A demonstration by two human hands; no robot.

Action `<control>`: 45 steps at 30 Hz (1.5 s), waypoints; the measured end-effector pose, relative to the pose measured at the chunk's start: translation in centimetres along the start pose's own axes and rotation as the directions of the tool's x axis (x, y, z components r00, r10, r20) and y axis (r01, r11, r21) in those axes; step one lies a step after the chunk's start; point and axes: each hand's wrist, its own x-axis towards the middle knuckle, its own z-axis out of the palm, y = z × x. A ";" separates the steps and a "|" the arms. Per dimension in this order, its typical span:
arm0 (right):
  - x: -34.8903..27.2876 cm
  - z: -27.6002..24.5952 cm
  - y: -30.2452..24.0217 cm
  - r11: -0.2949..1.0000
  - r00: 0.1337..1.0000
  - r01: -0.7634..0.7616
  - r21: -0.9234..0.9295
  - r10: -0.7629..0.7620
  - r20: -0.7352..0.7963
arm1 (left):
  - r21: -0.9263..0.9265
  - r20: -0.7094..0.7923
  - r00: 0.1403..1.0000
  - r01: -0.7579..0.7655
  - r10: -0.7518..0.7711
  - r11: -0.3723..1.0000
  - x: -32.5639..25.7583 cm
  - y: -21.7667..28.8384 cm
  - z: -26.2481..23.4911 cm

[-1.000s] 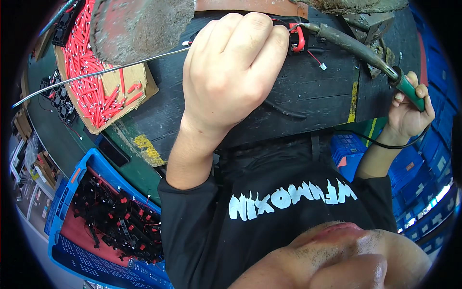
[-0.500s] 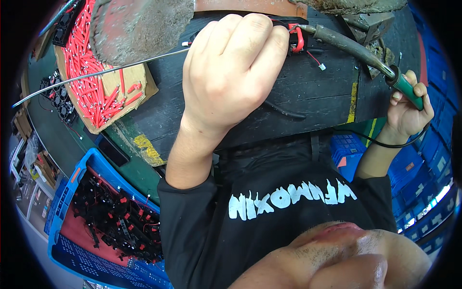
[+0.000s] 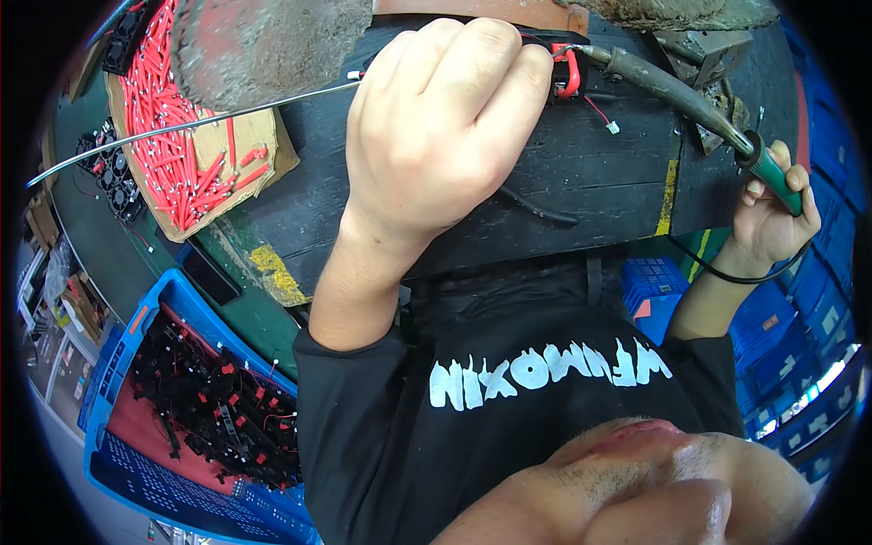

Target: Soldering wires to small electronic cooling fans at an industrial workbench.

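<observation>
My left hand (image 3: pixel 427 127) is closed in a fist over the black workbench (image 3: pixel 545 182). It grips a thin silver wire (image 3: pixel 182 123) that runs out to the left. Just right of its knuckles lies a small black and red part (image 3: pixel 569 71) with a thin red lead. My right hand (image 3: pixel 772 222) holds the green handle of a soldering iron (image 3: pixel 677 91) at the right edge. The iron's dark barrel slants up and left, and its tip touches the red part. What lies under my left fist is hidden.
A cardboard tray of red sleeved wires (image 3: pixel 173 136) sits at the upper left, next to small black fans (image 3: pixel 102 177). A blue crate of black parts with red leads (image 3: pixel 195 409) stands at the lower left. Blue crates (image 3: pixel 790 300) are stacked at the right.
</observation>
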 end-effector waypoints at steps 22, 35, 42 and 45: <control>0.6 0.2 -0.1 0.999 1.000 -0.002 -0.050 0.003 0.013 | 0.009 0.017 1.000 0.026 -0.026 1.000 -0.1 0.6 0.1; 0.7 0.1 -0.1 0.999 1.000 0.002 -0.054 -0.001 0.018 | 0.001 0.088 0.996 0.008 -0.008 1.000 -0.2 0.6 0.1; 0.7 0.1 -0.2 0.999 1.000 -0.006 -0.045 0.006 0.003 | 0.026 0.111 0.994 0.022 -0.025 0.999 -0.2 1.0 0.1; 0.7 0.1 -0.2 0.999 1.000 -0.008 -0.044 0.008 -0.002 | 0.045 -0.006 0.999 0.051 -0.051 0.998 -0.2 1.1 0.4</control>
